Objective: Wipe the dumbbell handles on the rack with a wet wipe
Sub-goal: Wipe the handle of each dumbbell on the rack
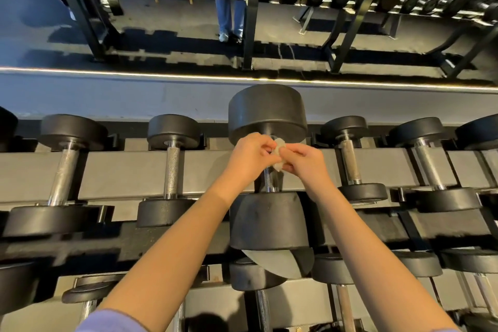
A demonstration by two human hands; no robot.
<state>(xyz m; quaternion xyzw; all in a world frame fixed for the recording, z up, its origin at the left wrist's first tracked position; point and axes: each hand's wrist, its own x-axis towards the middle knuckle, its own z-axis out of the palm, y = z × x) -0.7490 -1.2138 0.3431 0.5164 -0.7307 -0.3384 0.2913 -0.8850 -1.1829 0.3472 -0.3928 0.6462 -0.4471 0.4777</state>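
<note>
A large black dumbbell (267,109) lies on the top shelf of the rack (129,170), its chrome handle (270,180) running toward me. My left hand (249,155) and my right hand (303,160) meet over the upper part of that handle. Between their fingertips both pinch a small crumpled whitish wet wipe (278,153). The wipe lies on or just above the handle; the hands hide the contact.
Smaller dumbbells line the top shelf on both sides, with knurled handles at left (172,170) and right (349,163). A lower shelf of dumbbells (256,275) sits below my forearms. A mirror behind reflects the rack and a person's legs (230,19).
</note>
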